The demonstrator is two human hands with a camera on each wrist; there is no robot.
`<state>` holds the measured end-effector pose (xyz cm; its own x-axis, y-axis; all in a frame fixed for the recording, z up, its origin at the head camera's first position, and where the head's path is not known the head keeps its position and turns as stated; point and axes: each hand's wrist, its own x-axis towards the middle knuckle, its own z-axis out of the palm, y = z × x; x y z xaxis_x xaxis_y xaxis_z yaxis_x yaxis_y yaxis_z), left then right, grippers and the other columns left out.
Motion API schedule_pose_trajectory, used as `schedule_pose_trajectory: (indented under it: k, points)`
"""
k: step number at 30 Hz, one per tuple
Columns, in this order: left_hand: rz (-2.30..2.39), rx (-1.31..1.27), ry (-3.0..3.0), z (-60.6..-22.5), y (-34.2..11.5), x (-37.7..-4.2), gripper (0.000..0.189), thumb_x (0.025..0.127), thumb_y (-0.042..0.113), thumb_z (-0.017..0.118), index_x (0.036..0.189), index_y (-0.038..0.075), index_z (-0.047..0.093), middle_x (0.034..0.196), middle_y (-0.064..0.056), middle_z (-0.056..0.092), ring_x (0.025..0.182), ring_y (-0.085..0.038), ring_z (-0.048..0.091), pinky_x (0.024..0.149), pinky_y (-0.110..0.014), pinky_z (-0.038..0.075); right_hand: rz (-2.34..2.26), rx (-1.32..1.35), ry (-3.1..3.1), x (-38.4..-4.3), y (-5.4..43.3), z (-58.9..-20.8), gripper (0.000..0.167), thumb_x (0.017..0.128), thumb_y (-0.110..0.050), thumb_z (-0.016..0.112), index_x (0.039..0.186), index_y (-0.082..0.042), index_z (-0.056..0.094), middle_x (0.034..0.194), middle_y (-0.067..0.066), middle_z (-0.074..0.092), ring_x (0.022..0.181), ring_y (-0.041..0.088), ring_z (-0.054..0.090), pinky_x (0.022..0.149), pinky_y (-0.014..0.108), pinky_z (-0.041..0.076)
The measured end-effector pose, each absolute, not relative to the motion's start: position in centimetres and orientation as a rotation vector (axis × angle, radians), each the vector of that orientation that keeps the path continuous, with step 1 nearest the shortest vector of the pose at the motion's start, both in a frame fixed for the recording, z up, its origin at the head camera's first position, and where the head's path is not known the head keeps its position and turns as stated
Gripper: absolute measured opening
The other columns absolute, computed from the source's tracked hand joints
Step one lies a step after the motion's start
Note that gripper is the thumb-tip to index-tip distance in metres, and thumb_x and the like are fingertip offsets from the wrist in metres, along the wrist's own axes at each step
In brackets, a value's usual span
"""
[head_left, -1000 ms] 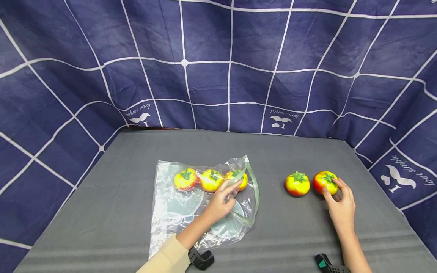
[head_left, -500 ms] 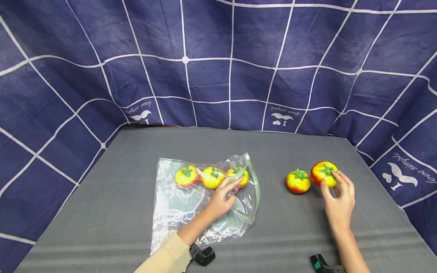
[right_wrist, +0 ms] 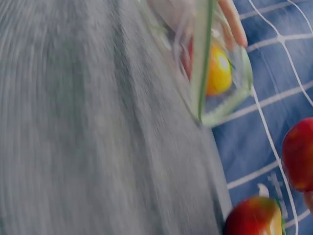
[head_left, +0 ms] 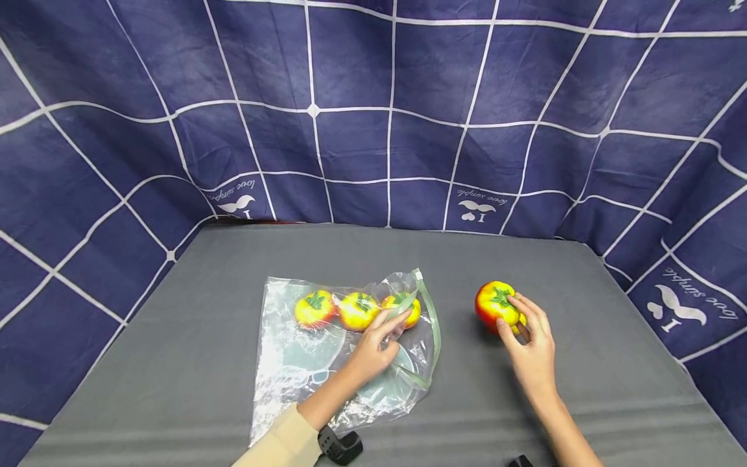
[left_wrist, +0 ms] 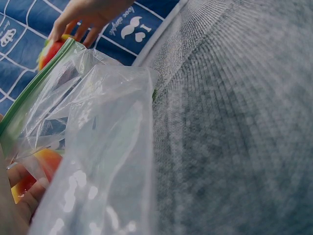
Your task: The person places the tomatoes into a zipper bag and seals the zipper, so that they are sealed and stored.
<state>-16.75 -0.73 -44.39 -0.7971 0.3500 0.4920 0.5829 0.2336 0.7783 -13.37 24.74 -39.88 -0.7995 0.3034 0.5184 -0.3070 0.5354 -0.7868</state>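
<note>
- R hand (head_left: 532, 350): thumb + fingers part-bent round one tomato (head_left: 493, 306), looks lifted; it mostly hides a second tomato (right_wrist: 252, 218) on the table (head_left: 467, 402).
- L hand (head_left: 376, 347): thumb + fingers close together on zip bag (head_left: 303, 350), at its mouth edge; exact grip unclear thru film.
- Three tomatoes (head_left: 315, 308) in bag, in a row.
- Step, prob.: bringing tomato no. 4 across.
- Next move calls for mouth held wide, tomato clear of zip edge (head_left: 434, 331).
</note>
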Motion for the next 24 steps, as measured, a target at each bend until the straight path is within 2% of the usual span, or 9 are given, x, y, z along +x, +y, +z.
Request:
schedule_pose_trajectory:
  k: [6, 11, 14, 19, 21, 24]
  points:
    - [-1.581, -0.887, -2.301, -44.4, -0.9, -16.7, 0.062, 0.069, -0.008, 0.050, 0.129, 0.008, 0.051, 0.107, -0.008, 0.056, 0.090, -0.018, 0.055, 0.080, -0.026, 0.048, 1.371, 0.041, -2.208, -14.3, 22.3, -40.2, 0.041, 0.079, 0.001, 0.063, 0.119, -0.008, 0.059, 0.129, 0.003, 0.049, 0.112, -0.008, 0.041, 0.086, 0.001, 0.036]
    - [-1.617, -0.875, -2.304, -42.3, -0.9, -15.7, 0.058, 0.068, -0.012, 0.049, 0.125, -0.002, 0.052, 0.105, -0.017, 0.056, 0.089, -0.027, 0.056, 0.080, -0.032, 0.048, 1.350, 0.014, -2.309, -15.4, 20.4, -41.0, 0.040, 0.080, -0.007, 0.064, 0.119, -0.012, 0.059, 0.130, 0.003, 0.049, 0.113, -0.005, 0.042, 0.085, 0.001, 0.035]
    - [-1.623, -0.877, -2.311, -40.8, -1.0, -15.1, 0.056, 0.068, -0.014, 0.048, 0.123, -0.006, 0.052, 0.104, -0.021, 0.056, 0.088, -0.030, 0.056, 0.079, -0.033, 0.049, 1.352, -0.009, -2.331, -15.9, 19.6, -41.8, 0.039, 0.081, -0.009, 0.064, 0.119, -0.013, 0.059, 0.130, 0.002, 0.049, 0.116, 0.004, 0.044, 0.089, 0.012, 0.040]
    - [-1.633, -0.875, -2.309, -40.7, -1.0, -15.0, 0.056, 0.068, -0.014, 0.048, 0.123, -0.006, 0.052, 0.104, -0.022, 0.056, 0.088, -0.030, 0.056, 0.079, -0.033, 0.048, 1.387, -0.005, -2.324, -16.2, 18.7, -42.8, 0.038, 0.081, -0.009, 0.063, 0.119, -0.011, 0.059, 0.129, 0.007, 0.049, 0.119, 0.018, 0.045, 0.092, 0.042, 0.044]
    - [-1.639, -0.872, -2.304, -40.7, -1.0, -15.0, 0.055, 0.068, -0.014, 0.048, 0.122, -0.006, 0.052, 0.104, -0.022, 0.056, 0.088, -0.031, 0.055, 0.079, -0.033, 0.048, 1.386, -0.010, -2.338, -16.2, 18.4, -43.1, 0.038, 0.081, -0.009, 0.063, 0.119, -0.010, 0.059, 0.129, 0.007, 0.049, 0.119, 0.018, 0.044, 0.091, 0.046, 0.043]
    - [-1.641, -0.879, -2.293, -40.7, -1.0, -15.0, 0.055, 0.068, -0.014, 0.048, 0.122, -0.007, 0.052, 0.103, -0.022, 0.056, 0.087, -0.031, 0.055, 0.079, -0.034, 0.048, 1.401, -0.030, -2.355, -16.1, 18.1, -43.2, 0.038, 0.081, -0.008, 0.063, 0.119, -0.010, 0.059, 0.130, 0.007, 0.048, 0.120, 0.017, 0.044, 0.092, 0.045, 0.043]
